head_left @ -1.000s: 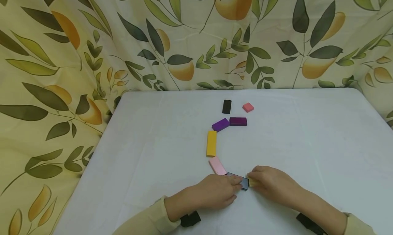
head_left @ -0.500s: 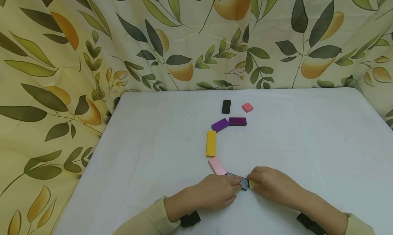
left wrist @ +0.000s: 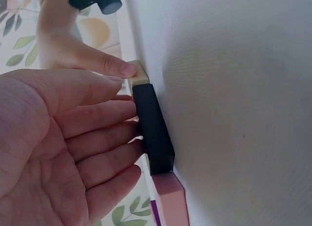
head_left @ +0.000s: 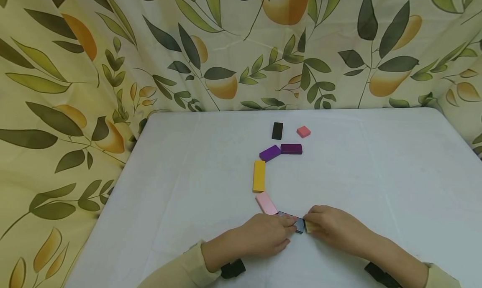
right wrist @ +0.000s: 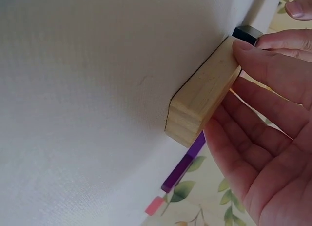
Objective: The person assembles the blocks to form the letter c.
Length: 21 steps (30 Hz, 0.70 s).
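Note:
In the head view my left hand [head_left: 260, 235] rests its fingertips on a dark grey-black block [head_left: 300, 225]. The left wrist view shows those fingers nearly straight against the black block [left wrist: 155, 131]. My right hand [head_left: 337, 228] pinches a plain wooden block [right wrist: 202, 87] between thumb and fingers, and it lies on the table with one end against the dark block. A light pink block [head_left: 266, 203] meets the dark block's other end. From there the curved row runs on through a yellow block [head_left: 259, 176], a violet block [head_left: 270, 153] and a dark purple block [head_left: 291, 149].
Beyond the row lie a separate black block [head_left: 277, 131] and a small coral-pink block [head_left: 303, 131]. A white cloth covers the table [head_left: 376, 166]. Behind it hangs a fruit-and-leaf patterned curtain [head_left: 150, 62]. Black straps sit at both wrists.
My right hand has shifted very slightly toward me, still holding the wooden block against the dark one. The left hand and the other blocks stay in place.

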Motion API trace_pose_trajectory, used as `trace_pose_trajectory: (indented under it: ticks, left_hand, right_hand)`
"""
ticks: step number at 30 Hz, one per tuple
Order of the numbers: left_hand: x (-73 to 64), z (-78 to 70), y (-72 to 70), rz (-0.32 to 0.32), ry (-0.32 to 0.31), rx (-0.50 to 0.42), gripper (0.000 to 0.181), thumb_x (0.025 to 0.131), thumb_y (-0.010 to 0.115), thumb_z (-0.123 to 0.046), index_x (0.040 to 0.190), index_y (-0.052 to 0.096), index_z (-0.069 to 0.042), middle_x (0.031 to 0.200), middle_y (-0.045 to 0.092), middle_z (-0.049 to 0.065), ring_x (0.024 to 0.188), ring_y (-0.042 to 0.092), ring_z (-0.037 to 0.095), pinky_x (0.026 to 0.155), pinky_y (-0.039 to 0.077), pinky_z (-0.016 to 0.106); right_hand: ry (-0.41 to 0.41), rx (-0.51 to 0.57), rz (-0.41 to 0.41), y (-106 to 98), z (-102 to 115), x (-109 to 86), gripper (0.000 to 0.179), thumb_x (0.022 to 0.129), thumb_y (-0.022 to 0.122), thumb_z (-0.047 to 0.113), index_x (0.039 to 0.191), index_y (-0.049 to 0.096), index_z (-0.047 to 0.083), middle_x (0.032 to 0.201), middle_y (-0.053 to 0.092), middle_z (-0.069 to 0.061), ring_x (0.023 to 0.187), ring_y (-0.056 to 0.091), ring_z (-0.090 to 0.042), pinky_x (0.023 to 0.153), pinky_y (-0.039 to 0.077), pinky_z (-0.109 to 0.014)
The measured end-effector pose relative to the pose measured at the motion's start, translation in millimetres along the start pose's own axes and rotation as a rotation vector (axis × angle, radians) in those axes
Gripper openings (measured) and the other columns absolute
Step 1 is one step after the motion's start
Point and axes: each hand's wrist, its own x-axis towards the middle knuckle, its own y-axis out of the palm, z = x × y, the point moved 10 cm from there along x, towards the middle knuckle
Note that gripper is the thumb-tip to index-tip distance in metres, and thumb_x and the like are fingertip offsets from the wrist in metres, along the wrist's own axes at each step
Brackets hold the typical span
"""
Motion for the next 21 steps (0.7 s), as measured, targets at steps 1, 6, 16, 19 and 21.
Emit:
trace_pose_trajectory:
  ticks: [1, 6, 16, 19, 21]
  left_hand:
    - [0.1, 0.3, 0.2, -0.001, -0.001, 0.001, 0.039, 0.096, 0.047, -0.033, 0.131, 0.053, -0.018, 0.137, 0.043, -0.009, 0.125, 0.034, -0.001, 0.095, 0.033, 0.015]
    - [1.2, -0.5, -0.5, -0.035, 0.010, 0.018, 0.037, 0.096, 0.047, -0.033, 0.129, 0.056, -0.017, 0.136, 0.045, -0.008, 0.124, 0.037, 0.001, 0.094, 0.035, 0.016]
    - [5.6, -3.8, -13.7, -0.128, 0.053, 0.043, 0.034, 0.096, 0.047, -0.029, 0.124, 0.060, -0.014, 0.127, 0.054, -0.005, 0.116, 0.047, 0.004, 0.093, 0.037, 0.017]
    - [6.5, -3.4, -18.5, -0.149, 0.056, 0.055, 0.034, 0.096, 0.047, -0.029, 0.124, 0.060, -0.014, 0.127, 0.054, -0.005, 0.117, 0.047, 0.004, 0.095, 0.035, 0.016]
    - [7.8, 0.1, -21.8, -0.172, 0.043, 0.046, 0.033, 0.096, 0.047, -0.028, 0.123, 0.060, -0.014, 0.127, 0.055, -0.004, 0.116, 0.047, 0.005, 0.095, 0.035, 0.016]
  right_hand:
    - [-0.002, 0.000, -0.001, 0.0, -0.2, -0.1, 0.026, 0.071, 0.077, 0.005, 0.095, 0.067, 0.008, 0.089, 0.057, 0.009, 0.078, 0.054, -0.006, 0.067, 0.050, -0.025]
    - [-0.015, 0.026, -0.008, -1.0, -0.3, -0.3, 0.026, 0.071, 0.076, 0.004, 0.095, 0.067, 0.009, 0.090, 0.057, 0.011, 0.078, 0.054, -0.005, 0.066, 0.049, -0.024]
    - [0.051, 0.041, 0.075, -1.5, -8.6, 2.7, 0.039, 0.075, 0.075, 0.018, 0.109, 0.064, 0.003, 0.099, 0.061, 0.007, 0.087, 0.057, -0.009, 0.075, 0.050, -0.030]
    - [0.073, 0.048, 0.056, -9.2, -13.4, 4.3, 0.044, 0.077, 0.074, 0.025, 0.112, 0.063, 0.002, 0.105, 0.062, 0.001, 0.095, 0.059, -0.018, 0.080, 0.049, -0.037]
    - [0.090, 0.066, 0.043, -15.4, -17.9, 7.5, 0.043, 0.078, 0.074, 0.024, 0.113, 0.063, 0.001, 0.107, 0.063, -0.002, 0.099, 0.059, -0.022, 0.082, 0.048, -0.040]
